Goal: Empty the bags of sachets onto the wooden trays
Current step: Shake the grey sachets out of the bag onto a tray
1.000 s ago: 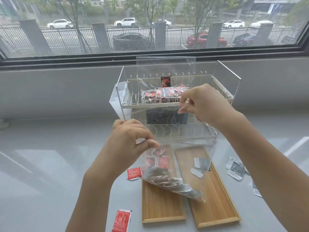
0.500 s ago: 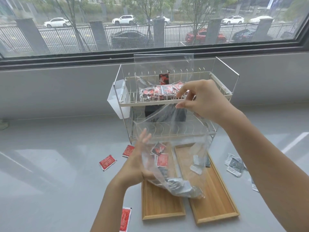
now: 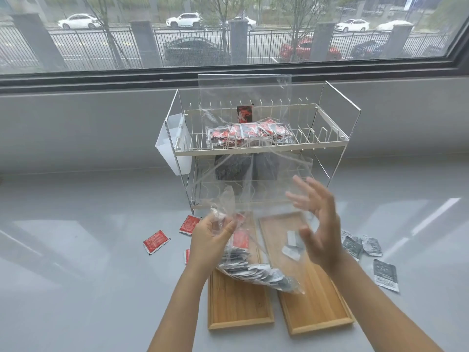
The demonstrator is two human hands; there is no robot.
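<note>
Left hand (image 3: 212, 240) grips clear bag (image 3: 253, 199) of sachets above wooden trays (image 3: 238, 308); right hand (image 3: 317, 224) open, fingers spread, holding nothing.

- A two-tier white wire rack (image 3: 327, 144) stands on the grey counter (image 3: 76, 250), against the sill.
- A white plastic caddy (image 3: 172, 148) hangs on its left end.
- Beyond the window (image 3: 228, 34): railings, trees, parked cars.

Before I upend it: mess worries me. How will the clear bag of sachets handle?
Probably floppy: the clear bag folds and sags where the left hand holds it. Likely bottom-heavy, since the sachets pile low. They may slide out suddenly.
</note>
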